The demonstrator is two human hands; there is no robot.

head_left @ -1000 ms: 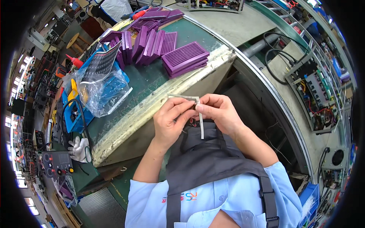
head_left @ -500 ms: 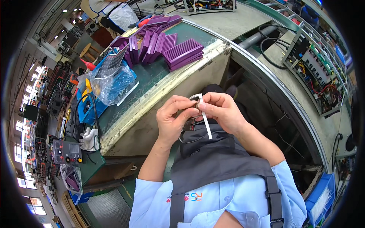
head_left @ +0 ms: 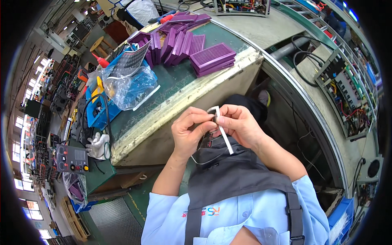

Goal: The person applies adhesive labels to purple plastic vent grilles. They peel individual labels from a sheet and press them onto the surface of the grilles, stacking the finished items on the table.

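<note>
head-worn fisheye, looking down, hands (head_left: 190, 130) near centre

A narrow, flat, whitish strip (head_left: 226, 139) is pinched at the fingertips of the left hand (head_left: 188, 130) and right hand (head_left: 243, 127). Its top bends over toward nine o'clock; its straight free length hangs between five and six o'clock.

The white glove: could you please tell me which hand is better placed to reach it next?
Probably the left hand: the glove lies to its left, with the right hand farther away.
</note>
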